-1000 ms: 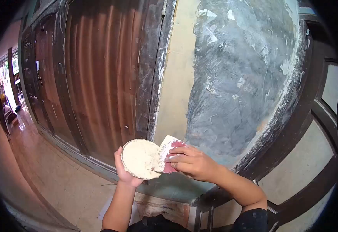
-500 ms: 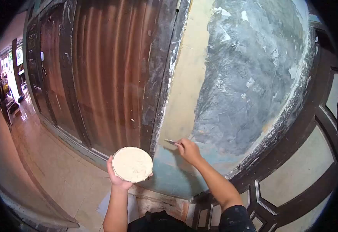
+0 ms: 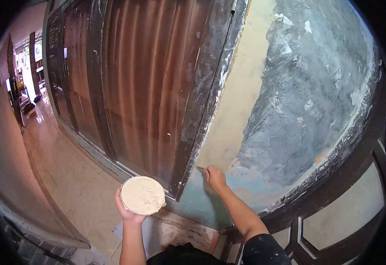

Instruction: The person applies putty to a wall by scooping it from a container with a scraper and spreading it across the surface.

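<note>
My left hand (image 3: pixel 128 213) is wrapped round the side of a round tub of cream putty (image 3: pixel 143 195), held level with its open top facing me. The putty surface is mostly smooth, with rough marks at its right. In my right hand (image 3: pixel 215 178) is a putty knife (image 3: pixel 200 168); its handle is hidden by my fingers and only a bit of blade shows. The blade is at the lower end of a cream putty strip (image 3: pixel 235 97) running up the wall beside the door frame. Bluish-green paint (image 3: pixel 202 194) shows below the strip.
Left of the strip stands a dark wooden frame (image 3: pixel 197 106) with glass and a brown curtain (image 3: pixel 149 79) behind it. Grey patchy wall (image 3: pixel 303 97) lies to the right, then a dark panelled door (image 3: pixel 290 221). A tiled floor (image 3: pixel 65 168) runs off to the left.
My view has shifted left, so the wall sits further right. The tub appears slightly lower and left. My right hand has turned, and less of the knife's blade shows now.
</note>
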Demonstrator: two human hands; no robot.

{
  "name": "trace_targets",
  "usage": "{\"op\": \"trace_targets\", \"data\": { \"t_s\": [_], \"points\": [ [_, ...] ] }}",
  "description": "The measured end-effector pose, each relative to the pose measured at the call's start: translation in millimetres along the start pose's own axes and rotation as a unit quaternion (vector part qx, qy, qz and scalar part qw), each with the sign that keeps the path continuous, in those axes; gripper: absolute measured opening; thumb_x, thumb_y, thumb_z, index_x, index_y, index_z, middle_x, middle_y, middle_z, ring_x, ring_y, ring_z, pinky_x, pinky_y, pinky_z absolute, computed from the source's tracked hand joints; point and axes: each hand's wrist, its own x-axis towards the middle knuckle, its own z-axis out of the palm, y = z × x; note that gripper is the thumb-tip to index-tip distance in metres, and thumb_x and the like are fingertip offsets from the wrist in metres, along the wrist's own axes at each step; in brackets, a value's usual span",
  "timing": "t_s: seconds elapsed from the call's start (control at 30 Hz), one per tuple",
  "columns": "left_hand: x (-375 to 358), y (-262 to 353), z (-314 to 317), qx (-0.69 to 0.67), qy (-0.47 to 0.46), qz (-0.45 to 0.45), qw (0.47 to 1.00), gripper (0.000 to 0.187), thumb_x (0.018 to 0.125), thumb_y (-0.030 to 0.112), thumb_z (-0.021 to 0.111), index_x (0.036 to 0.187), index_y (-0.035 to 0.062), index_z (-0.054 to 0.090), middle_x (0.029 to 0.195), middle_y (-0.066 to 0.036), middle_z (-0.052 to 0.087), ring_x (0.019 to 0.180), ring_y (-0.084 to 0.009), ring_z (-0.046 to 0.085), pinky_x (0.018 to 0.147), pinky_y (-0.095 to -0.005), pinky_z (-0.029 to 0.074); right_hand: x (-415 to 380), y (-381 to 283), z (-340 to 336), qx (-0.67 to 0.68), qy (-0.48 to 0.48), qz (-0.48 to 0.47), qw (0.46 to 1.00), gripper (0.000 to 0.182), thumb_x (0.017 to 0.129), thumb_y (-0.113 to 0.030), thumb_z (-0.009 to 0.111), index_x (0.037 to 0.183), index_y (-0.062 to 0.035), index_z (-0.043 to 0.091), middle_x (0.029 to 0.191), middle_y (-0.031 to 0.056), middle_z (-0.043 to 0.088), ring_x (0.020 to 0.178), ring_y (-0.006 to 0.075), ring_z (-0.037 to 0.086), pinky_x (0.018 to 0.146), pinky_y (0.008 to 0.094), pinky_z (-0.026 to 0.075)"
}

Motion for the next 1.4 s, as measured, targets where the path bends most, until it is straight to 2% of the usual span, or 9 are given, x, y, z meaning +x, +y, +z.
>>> {"op": "trace_targets", "data": {
  "t_s": [0.13,0.23,0.47,0.67,0.87,1.03,1.27,1.33,1.4],
  "points": [
    [-3.5,0.7,15.2,-0.012,-0.046,-0.013,0.999,0.088,0.096,0.074,0.038,0.152,0.0072,0.050,0.151,-0.024,0.054,0.130,-0.0533,0.056,0.095,-0.0838,0.046,-6.9,4.4,23.0,-0.009,-0.032,-0.038,0.999,0.023,0.100,-0.027,0.066,0.093,-0.0052,0.063,0.090,0.0211,0.069,0.086,0.0456,0.067,0.075,0.0567,0.052],
    [7.4,-1.7,13.3,0.055,-0.074,-0.030,0.995,0.081,0.097,0.073,0.041,0.151,0.0148,0.053,0.155,-0.018,0.052,0.134,-0.0539,0.052,0.093,-0.0926,0.037,11.5,2.7,16.4,-0.044,-0.020,0.019,0.999,0.019,0.099,-0.024,0.066,0.096,-0.0051,0.064,0.095,0.0190,0.069,0.092,0.0442,0.068,0.076,0.0573,0.055],
    [9.9,-12.3,12.3,-0.029,0.029,-0.015,0.999,0.080,0.097,0.070,0.038,0.149,0.0111,0.054,0.148,-0.017,0.057,0.130,-0.0468,0.058,0.099,-0.0768,0.050,-18.5,10.0,37.5,-0.029,-0.065,-0.004,0.997,0.014,0.095,-0.018,0.066,0.092,-0.0049,0.063,0.095,0.0210,0.068,0.091,0.0449,0.066,0.076,0.0554,0.053],
    [22.4,-6.7,12.5,0.034,-0.035,-0.036,0.998,0.081,0.097,0.072,0.040,0.149,0.0121,0.054,0.150,-0.018,0.056,0.131,-0.0502,0.057,0.096,-0.0856,0.044,-2.8,-3.5,6.0,-0.009,0.051,0.000,0.999,0.015,0.096,-0.021,0.067,0.092,-0.0060,0.064,0.088,0.0197,0.069,0.087,0.0454,0.066,0.071,0.0559,0.053],
    [33.3,-6.7,-9.9,0.020,0.008,-0.013,1.000,0.083,0.098,0.073,0.040,0.152,0.0116,0.053,0.153,-0.018,0.055,0.133,-0.0507,0.055,0.097,-0.0864,0.042,-27.6,17.0,54.1,-0.043,-0.077,-0.010,0.996,0.016,0.096,-0.021,0.067,0.092,-0.0060,0.064,0.093,0.0195,0.070,0.088,0.0444,0.068,0.074,0.0567,0.055],
    [22.8,-6.8,21.0,0.020,-0.025,-0.037,0.999,0.084,0.094,0.075,0.040,0.151,0.0149,0.053,0.151,-0.018,0.055,0.131,-0.0518,0.056,0.091,-0.0896,0.042,-2.0,-3.4,8.5,-0.006,0.033,0.004,0.999,0.016,0.096,-0.020,0.069,0.091,-0.0057,0.063,0.088,0.0192,0.070,0.086,0.0443,0.068,0.073,0.0560,0.054],
    [28.6,-9.0,8.6,0.036,0.007,0.011,0.999,0.079,0.096,0.073,0.042,0.146,0.0134,0.058,0.146,-0.017,0.060,0.128,-0.0474,0.059,0.095,-0.0818,0.048,-30.0,12.0,45.9,-0.012,-0.029,0.012,0.999,0.018,0.094,-0.023,0.069,0.090,-0.0068,0.065,0.090,0.0171,0.070,0.088,0.0435,0.068,0.074,0.0555,0.054],
    [25.2,-8.9,22.7,0.039,-0.054,-0.022,0.998,0.080,0.096,0.073,0.043,0.146,0.0109,0.057,0.145,-0.016,0.061,0.127,-0.0460,0.060,0.096,-0.0777,0.051,-14.3,13.1,37.6,-0.020,-0.024,0.041,0.999,0.018,0.095,-0.024,0.069,0.089,-0.0069,0.066,0.091,0.0165,0.071,0.089,0.0431,0.069,0.074,0.0550,0.054],
    [29.5,-10.5,15.9,0.052,-0.062,-0.016,0.997,0.079,0.096,0.072,0.044,0.145,0.0118,0.058,0.145,-0.016,0.061,0.126,-0.0465,0.061,0.094,-0.0798,0.050,0.4,6.2,9.3,0.019,0.073,0.019,0.997,0.018,0.096,-0.025,0.068,0.089,-0.0078,0.067,0.090,0.0164,0.071,0.089,0.0426,0.069,0.074,0.0541,0.054]
  ]
}}
